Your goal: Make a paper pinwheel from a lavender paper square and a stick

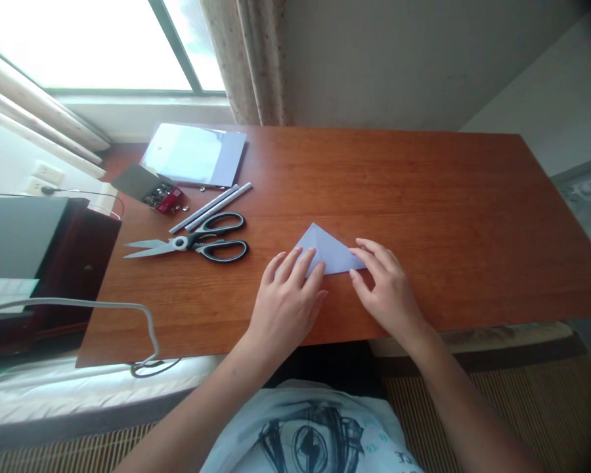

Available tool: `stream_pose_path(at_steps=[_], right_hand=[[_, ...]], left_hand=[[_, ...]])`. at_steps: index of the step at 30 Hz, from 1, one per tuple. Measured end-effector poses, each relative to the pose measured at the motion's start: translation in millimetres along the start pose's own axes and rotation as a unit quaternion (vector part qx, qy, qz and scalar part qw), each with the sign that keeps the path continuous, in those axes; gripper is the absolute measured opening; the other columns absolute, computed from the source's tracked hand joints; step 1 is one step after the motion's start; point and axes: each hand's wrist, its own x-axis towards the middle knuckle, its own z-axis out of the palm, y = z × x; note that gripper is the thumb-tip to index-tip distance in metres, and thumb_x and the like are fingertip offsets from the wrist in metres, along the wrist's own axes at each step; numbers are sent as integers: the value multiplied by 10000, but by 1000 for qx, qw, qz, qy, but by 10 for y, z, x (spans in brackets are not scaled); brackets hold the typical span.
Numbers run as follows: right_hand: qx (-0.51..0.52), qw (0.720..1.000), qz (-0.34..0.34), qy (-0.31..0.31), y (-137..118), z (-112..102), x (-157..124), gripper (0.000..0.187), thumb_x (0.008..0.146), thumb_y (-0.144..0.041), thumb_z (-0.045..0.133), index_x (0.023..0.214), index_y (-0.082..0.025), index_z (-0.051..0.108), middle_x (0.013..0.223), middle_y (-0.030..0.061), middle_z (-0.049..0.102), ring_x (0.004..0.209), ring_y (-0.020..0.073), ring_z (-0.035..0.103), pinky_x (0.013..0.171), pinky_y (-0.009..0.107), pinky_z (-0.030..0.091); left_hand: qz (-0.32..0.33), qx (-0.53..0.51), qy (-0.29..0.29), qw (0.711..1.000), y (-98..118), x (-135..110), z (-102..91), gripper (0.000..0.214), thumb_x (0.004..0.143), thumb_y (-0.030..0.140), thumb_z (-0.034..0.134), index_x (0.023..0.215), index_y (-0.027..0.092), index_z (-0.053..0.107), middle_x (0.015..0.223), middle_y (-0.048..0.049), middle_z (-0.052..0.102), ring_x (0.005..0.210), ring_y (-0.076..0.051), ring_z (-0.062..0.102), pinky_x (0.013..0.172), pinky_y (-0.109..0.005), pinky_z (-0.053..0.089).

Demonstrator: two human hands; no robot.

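A pale lavender sheet of paper, folded into a triangle, lies on the wooden table with its peak pointing away from me. A crease line runs down from that peak. My left hand rests over the paper's left part, fingers spread and fingertips on it, so the left corner is mostly hidden. At the right corner is my right hand, its index finger touching the edge. The right thumb stays apart from the index finger, just below the paper's lower edge.
Left of the paper lie black-handled scissors, open-bladed. Beyond them are two rolled paper sticks, an open red box of small metal clips and a plastic-covered stack of paper. A grey cable crosses the table's left edge.
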Motion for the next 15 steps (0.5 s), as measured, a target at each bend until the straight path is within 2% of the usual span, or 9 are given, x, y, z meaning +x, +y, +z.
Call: stream_pose_path(at_steps=[4, 7, 11, 15], right_hand=[[20, 999, 39, 15, 33, -31, 39, 354, 943, -196, 577, 1291, -142, 608, 1279, 167, 667, 1180, 320, 617, 1032, 506, 520], [54, 996, 63, 12, 16, -49, 63, 315, 933, -188, 591, 1244, -161, 626, 1167, 143, 699, 1070, 301, 652, 967, 491, 549], [77, 995, 57, -12, -18, -53, 128, 273, 914, -166, 615, 1185, -175, 648, 1044, 113, 718, 985, 290, 652, 907, 477, 558], [74, 996, 30, -40, -32, -9, 328, 207, 914, -167, 616, 1111, -171, 678, 1061, 123, 716, 1001, 295, 655, 921, 479, 551]], left_hand=[[6, -18, 28, 999, -8, 38, 119, 328, 973, 248, 541, 1274, 165, 640, 1454, -126, 603, 1364, -314, 533, 1115, -473, 439], [10, -42, 47, 998, -35, 3, 191, 316, 976, 247, 538, 1258, 146, 637, 1416, -130, 630, 1340, -298, 553, 1127, -453, 439], [13, -54, 52, 997, -56, -23, 217, 326, 978, 249, 526, 1269, 141, 626, 1421, -133, 622, 1339, -301, 547, 1147, -462, 423], [34, -55, 38, 997, -87, 28, 189, 328, 973, 249, 523, 1262, 137, 631, 1411, -131, 625, 1329, -317, 542, 1142, -470, 426]])
